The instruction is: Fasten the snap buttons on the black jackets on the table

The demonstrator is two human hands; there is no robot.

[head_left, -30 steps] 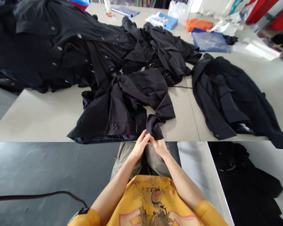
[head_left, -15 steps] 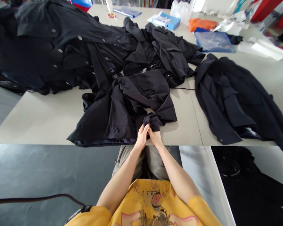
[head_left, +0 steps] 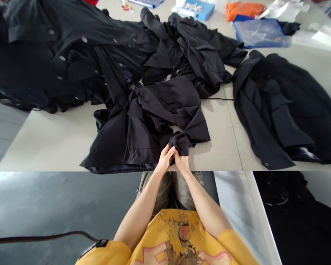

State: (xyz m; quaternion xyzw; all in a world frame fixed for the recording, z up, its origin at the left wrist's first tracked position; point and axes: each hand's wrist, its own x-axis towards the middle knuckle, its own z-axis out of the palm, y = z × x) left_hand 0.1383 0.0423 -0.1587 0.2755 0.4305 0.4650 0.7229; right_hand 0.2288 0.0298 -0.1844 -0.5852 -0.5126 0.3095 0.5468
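A dark jacket (head_left: 143, 136) lies crumpled along the front edge of the table, with part of its hem near the edge. My left hand (head_left: 164, 159) is closed on a bunched part of it, which looks like a sleeve end (head_left: 179, 141). Close beside it, my right hand (head_left: 181, 162) is closed on the same bunch, its fingers mostly hidden under the cloth. The thumbs nearly meet at the fold. Whether anything small sits between the hands cannot be made out.
More dark jackets (head_left: 71, 48) are heaped at the left and back. Another dark jacket (head_left: 276, 106) lies on the right. Behind are a blue box (head_left: 202, 11), an orange bag (head_left: 242, 10) and a blue plastic sleeve (head_left: 260, 33). Dark cloth (head_left: 300, 217) lies below the table.
The view has tilted down and shifted slightly. Both hands keep hold of the bunched sleeve end in nearly the same place. The red bit seen between them earlier is hardly visible.
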